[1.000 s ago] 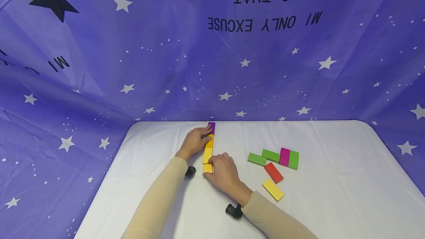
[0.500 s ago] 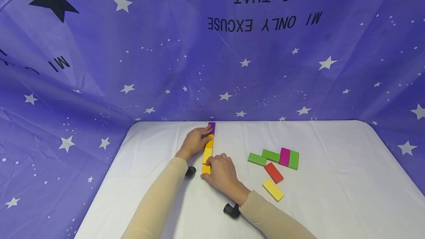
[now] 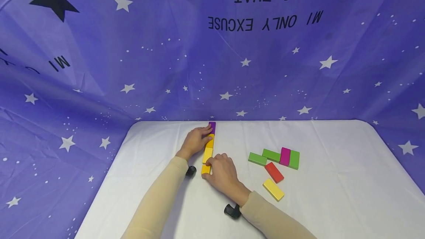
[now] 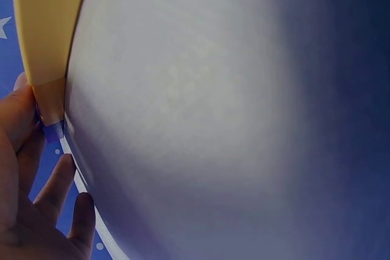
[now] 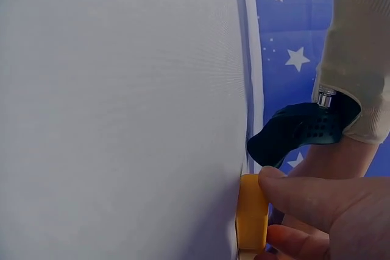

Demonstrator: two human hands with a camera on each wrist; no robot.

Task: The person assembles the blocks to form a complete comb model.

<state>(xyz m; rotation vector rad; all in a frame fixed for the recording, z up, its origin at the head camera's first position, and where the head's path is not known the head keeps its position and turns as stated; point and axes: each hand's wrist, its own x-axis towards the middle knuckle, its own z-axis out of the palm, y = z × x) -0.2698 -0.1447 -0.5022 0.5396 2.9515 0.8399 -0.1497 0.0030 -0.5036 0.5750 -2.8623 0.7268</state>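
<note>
A single-file line of wooden blocks runs toward the far table edge: a purple block (image 3: 212, 125), an orange block (image 3: 209, 144), a yellow block (image 3: 207, 155) and a nearest orange block (image 3: 205, 170). My left hand (image 3: 194, 143) lies along the far part, fingers on the purple block and thumb over the orange one behind it. In the left wrist view its other fingers extend fairly straight past the purple block (image 4: 53, 131). At the near end my right hand (image 3: 223, 172) pinches the nearest orange block (image 5: 251, 211) between thumb and fingers.
To the right lie several loose blocks: green blocks (image 3: 257, 159), a magenta block (image 3: 284, 156), a red block (image 3: 274, 172) and a yellow block (image 3: 273, 190). Black wrist mounts (image 3: 232, 211) hang under the sleeves. A purple star-print cloth (image 3: 186, 47) rises behind the white table (image 3: 338, 180).
My right hand has shifted slightly left and toward me, and the nearest orange block has moved with it. The left hand has stayed in place.
</note>
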